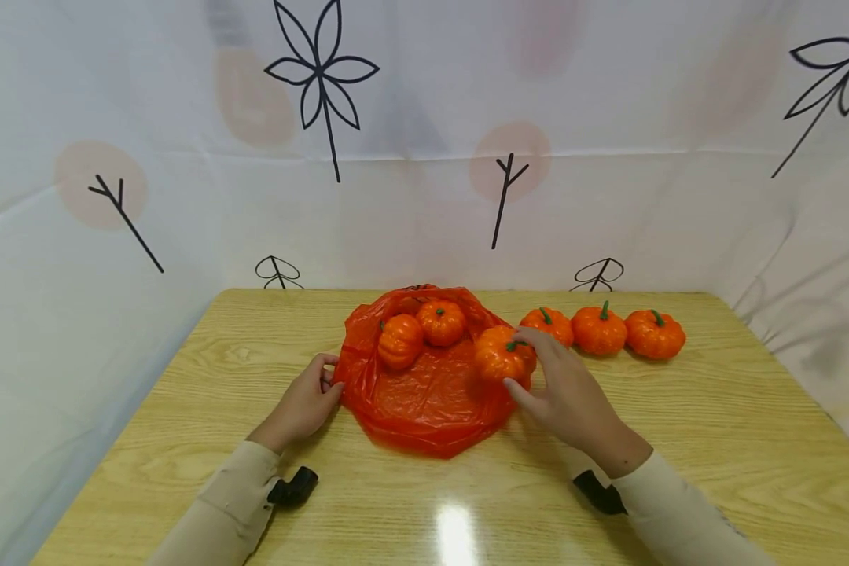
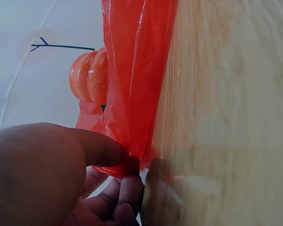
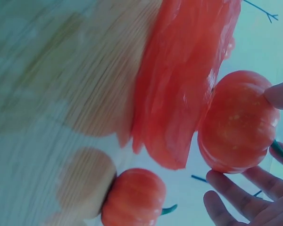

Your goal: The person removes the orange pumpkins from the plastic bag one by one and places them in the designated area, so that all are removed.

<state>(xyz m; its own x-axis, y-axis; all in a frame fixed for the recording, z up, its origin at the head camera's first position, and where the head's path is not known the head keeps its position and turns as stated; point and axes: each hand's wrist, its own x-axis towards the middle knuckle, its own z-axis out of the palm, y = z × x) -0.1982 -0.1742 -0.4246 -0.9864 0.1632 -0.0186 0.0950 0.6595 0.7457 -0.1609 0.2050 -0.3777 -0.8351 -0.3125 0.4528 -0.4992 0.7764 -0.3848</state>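
A red plastic bag (image 1: pixel 431 393) lies spread with its mouth wide, and two small orange pumpkins sit inside: one on the left (image 1: pixel 400 342), one farther back (image 1: pixel 442 322). At the bag's left edge my left hand (image 1: pixel 307 401) pinches the plastic between thumb and fingers, as the left wrist view shows up close. My right hand (image 1: pixel 573 393) grips another pumpkin (image 1: pixel 498 355) with a green stem, over the bag's right rim. In the right wrist view this pumpkin (image 3: pixel 238 122) is held between thumb and fingers, beside the bag's outer wall (image 3: pixel 179 84).
Three more pumpkins stand in a row at the back right: the nearest to the bag (image 1: pixel 548 326), a middle one (image 1: pixel 599 328) and an outer one (image 1: pixel 654 334). The wooden table (image 1: pixel 368 511) ends at a white patterned cloth (image 1: pixel 410 220) behind.
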